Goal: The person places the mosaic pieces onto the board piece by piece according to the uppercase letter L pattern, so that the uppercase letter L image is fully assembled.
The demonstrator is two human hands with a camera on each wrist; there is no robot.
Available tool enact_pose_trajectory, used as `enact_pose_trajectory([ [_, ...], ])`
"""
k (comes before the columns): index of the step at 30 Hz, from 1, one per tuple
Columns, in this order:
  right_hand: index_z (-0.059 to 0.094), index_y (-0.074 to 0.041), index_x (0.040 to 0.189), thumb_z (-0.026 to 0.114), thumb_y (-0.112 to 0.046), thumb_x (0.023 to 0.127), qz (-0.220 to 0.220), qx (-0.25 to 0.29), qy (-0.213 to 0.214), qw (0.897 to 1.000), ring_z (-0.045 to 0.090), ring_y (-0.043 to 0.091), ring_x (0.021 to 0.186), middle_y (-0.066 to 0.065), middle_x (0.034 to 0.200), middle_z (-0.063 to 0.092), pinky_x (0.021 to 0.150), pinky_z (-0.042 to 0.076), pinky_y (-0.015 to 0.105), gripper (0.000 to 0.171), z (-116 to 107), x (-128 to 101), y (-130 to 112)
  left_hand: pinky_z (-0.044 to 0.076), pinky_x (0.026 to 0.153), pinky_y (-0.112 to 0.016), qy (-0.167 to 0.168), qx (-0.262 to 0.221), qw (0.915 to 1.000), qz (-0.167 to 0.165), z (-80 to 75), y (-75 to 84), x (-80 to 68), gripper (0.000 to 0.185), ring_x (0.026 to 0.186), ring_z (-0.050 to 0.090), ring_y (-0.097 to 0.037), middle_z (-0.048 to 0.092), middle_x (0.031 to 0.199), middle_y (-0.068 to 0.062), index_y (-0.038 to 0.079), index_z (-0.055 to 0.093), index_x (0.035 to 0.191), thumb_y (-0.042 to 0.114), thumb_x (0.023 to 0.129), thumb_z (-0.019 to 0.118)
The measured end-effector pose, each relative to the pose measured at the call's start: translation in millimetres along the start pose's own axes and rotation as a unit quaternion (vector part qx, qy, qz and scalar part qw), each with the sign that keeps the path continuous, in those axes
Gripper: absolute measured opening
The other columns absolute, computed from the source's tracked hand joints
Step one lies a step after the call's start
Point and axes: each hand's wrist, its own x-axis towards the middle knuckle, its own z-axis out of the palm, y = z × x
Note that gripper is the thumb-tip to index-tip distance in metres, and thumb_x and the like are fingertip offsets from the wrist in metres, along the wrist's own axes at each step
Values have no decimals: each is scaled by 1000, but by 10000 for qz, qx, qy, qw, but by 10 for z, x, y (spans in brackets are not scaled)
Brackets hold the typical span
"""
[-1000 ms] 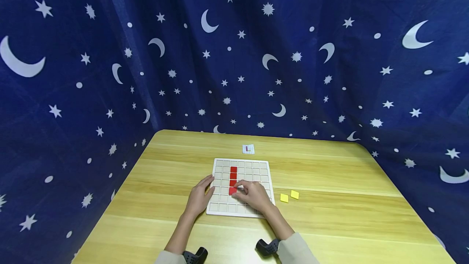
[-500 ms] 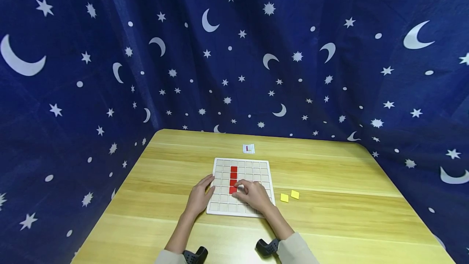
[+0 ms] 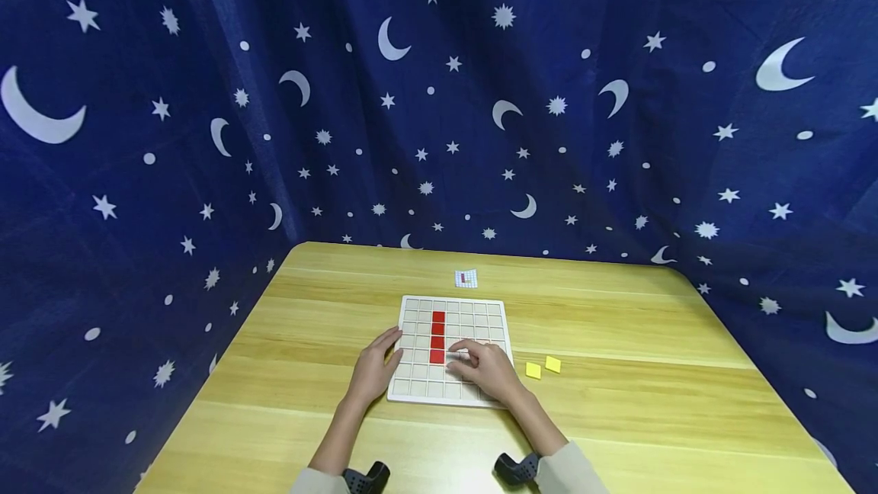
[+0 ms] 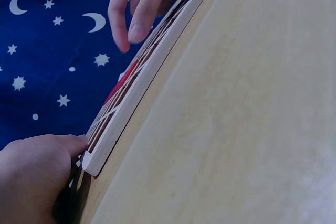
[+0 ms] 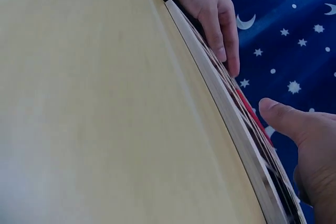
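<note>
Looks like light, stiff stuff: left hand (image 3: 373, 369) is bracing the white gridded wooden board (image 3: 453, 303) with relaxed flat fingers; right hand (image 3: 488, 368), fingers loose and holding nothing, is hovering beside the red square tiles (image 3: 437, 336), probably best pinched by their edges.

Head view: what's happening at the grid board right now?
A person sits at a wooden table with a white grid board in front of them. A column of four red tiles sits in the grid. The left hand rests on the board's left edge; the right hand lies over the grid just right of the lowest red tile, holding nothing visible. Two yellow tiles lie on the table right of the board, a small pattern card beyond it.
</note>
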Motion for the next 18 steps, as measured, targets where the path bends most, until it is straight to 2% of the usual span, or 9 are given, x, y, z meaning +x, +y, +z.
enact_pose_trajectory([
  [5,70,-17,99,74,-29,78,43,110,-4,9999,20,-4,48,-19,53,27,42,23,14,25,-138,-108,68,37,101,-43,37,30,10000,13,-6,7,9,37,122,45,-29,51,133,-10,2,57,125,15,90,60],
  [14,70,-19,101,75,-24,76,-97,50,326,9994,19,-7,48,-22,54,26,41,22,12,26,-353,-400,205,38,100,-42,86,109,9999,73,6,4,3,37,122,46,-28,51,132,-10,3,57,125,15,90,60],
  [18,69,-15,103,76,-20,76,-61,94,378,9992,17,-7,48,-22,55,25,40,22,12,28,-474,-513,266,39,100,-43,129,144,9997,133,0,10,-4,37,121,46,-29,52,131,-11,3,57,124,15,90,60],
])
